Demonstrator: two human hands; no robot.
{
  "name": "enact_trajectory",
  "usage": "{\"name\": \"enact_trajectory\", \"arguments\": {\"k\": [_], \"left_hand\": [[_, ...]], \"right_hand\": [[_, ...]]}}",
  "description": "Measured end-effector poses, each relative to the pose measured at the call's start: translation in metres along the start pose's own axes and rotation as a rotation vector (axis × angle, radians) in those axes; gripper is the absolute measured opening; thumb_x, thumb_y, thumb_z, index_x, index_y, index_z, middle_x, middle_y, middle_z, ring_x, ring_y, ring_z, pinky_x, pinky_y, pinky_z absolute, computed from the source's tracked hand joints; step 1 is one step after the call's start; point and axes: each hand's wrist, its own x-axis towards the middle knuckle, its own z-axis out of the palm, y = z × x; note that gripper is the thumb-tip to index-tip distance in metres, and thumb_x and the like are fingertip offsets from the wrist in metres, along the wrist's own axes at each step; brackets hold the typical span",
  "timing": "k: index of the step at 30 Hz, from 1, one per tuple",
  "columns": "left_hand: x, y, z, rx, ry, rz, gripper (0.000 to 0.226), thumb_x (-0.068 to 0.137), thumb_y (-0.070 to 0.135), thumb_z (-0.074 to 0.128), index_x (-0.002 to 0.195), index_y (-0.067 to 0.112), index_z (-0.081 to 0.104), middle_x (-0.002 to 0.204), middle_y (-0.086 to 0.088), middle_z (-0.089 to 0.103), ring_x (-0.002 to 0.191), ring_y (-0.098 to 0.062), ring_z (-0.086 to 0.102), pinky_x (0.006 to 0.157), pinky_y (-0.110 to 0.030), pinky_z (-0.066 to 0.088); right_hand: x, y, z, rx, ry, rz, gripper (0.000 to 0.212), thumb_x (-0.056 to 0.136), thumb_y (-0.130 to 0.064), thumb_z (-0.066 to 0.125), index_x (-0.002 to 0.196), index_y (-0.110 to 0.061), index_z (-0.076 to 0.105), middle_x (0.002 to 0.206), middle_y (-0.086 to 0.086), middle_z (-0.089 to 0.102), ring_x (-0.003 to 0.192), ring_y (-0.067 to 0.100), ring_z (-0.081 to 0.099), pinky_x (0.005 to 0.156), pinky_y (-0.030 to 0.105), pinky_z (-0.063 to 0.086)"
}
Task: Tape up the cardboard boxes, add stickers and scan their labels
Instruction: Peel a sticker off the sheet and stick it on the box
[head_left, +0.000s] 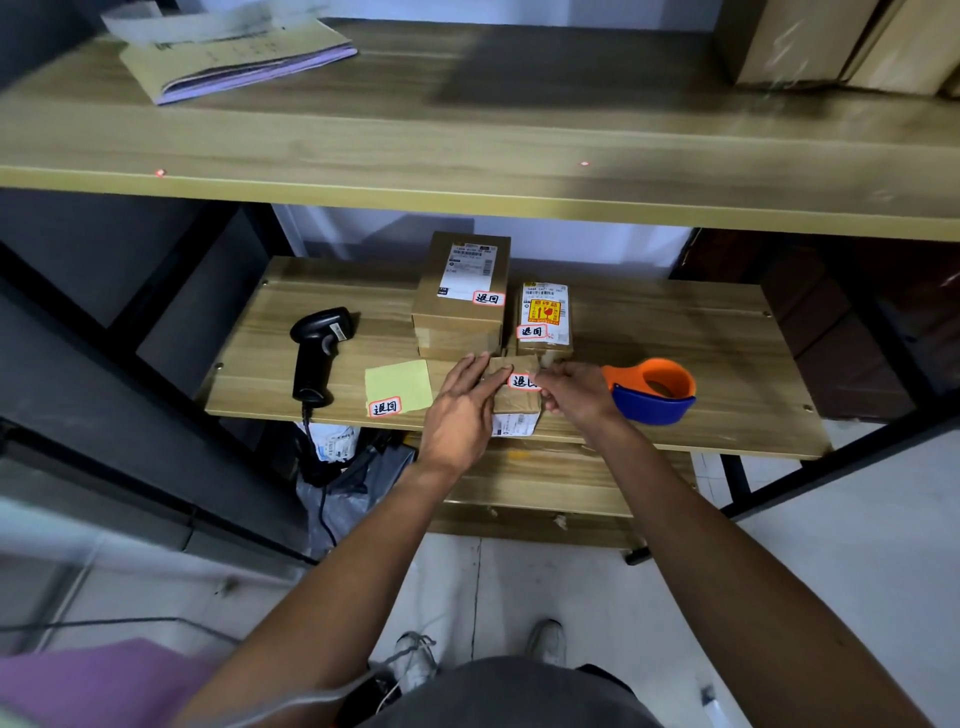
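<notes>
A small cardboard box (515, 404) is seen at the front edge of the middle shelf (675, 441), partly overhanging it, with a white label showing on its front face. The left hand (460, 410) is laid on the left part of the box top, its fingers held straight and spread and curled round nothing. The right hand (576, 395) is placed at the box's right side with its fingers curled; the right end of a red-bordered sticker (521, 382) on the box top is pinched between thumb and forefinger, and that end is covered by the fingertips.

Just right of the box, behind the right hand, an orange and blue tape dispenser (652, 392) is set on the shelf. Left of the box, a yellow backing sheet (397, 387) is laid flat, and one more red-bordered sticker (385, 407) is carried on its near edge. Farther left of the box, a black barcode scanner (317, 353) is laid on its side, its cable hanging over the shelf edge.

Directly behind the box, a larger carton (462, 291) and a narrower carton (544, 322) are stood side by side, each marked with a shipping label and a red-bordered sticker. Above the box, an upper shelf (467, 156) is seen, and a booklet (234, 57) is laid on it, far to the left.
</notes>
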Motion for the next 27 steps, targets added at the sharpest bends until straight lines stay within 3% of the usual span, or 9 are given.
{"name": "enact_trajectory", "arguments": {"k": [10,16,21,23,27], "left_hand": [[0.000,0.002,-0.003,0.074,-0.021,0.033,0.052,0.093,0.004,0.062,0.139,0.030,0.061,0.159,-0.006,0.041,0.150,-0.027,0.030,0.119,-0.038,0.035],[0.001,0.003,-0.004,0.097,-0.039,0.036,0.053,0.093,0.004,0.062,0.140,0.029,0.060,0.159,-0.008,0.040,0.151,-0.029,0.029,0.119,-0.038,0.036],[0.001,0.003,-0.003,0.103,-0.050,0.048,0.054,0.093,0.004,0.064,0.140,0.029,0.059,0.160,-0.008,0.039,0.151,-0.029,0.029,0.117,-0.040,0.038],[0.001,0.003,-0.003,0.093,-0.049,0.044,0.057,0.092,0.003,0.063,0.141,0.030,0.058,0.160,-0.007,0.038,0.151,-0.028,0.028,0.115,-0.039,0.038],[-0.001,0.004,-0.002,0.042,-0.031,0.009,0.056,0.093,0.001,0.061,0.142,0.028,0.058,0.160,-0.004,0.038,0.152,-0.024,0.027,0.119,-0.032,0.029]], "right_hand": [[0.000,0.005,-0.001,0.017,-0.022,-0.006,0.014,0.090,-0.021,0.074,0.084,-0.012,0.066,0.068,0.002,0.062,0.059,0.011,0.054,0.061,0.029,0.048],[-0.007,0.013,-0.002,0.151,-0.076,0.059,0.026,0.094,-0.030,0.070,0.102,-0.005,0.070,0.068,0.001,0.061,0.055,0.010,0.053,0.054,0.023,0.047],[-0.012,0.018,0.001,0.214,-0.115,0.093,0.028,0.099,-0.036,0.061,0.098,-0.010,0.067,0.068,0.001,0.057,0.058,0.011,0.054,0.061,0.028,0.050],[-0.015,0.020,0.004,0.272,-0.127,0.140,0.031,0.097,-0.041,0.063,0.088,-0.011,0.063,0.065,0.000,0.054,0.058,0.012,0.051,0.061,0.027,0.049],[-0.015,0.026,0.007,0.328,-0.144,0.214,0.037,0.092,-0.052,0.064,0.082,-0.017,0.059,0.069,0.001,0.054,0.059,0.013,0.051,0.060,0.026,0.049]]}}
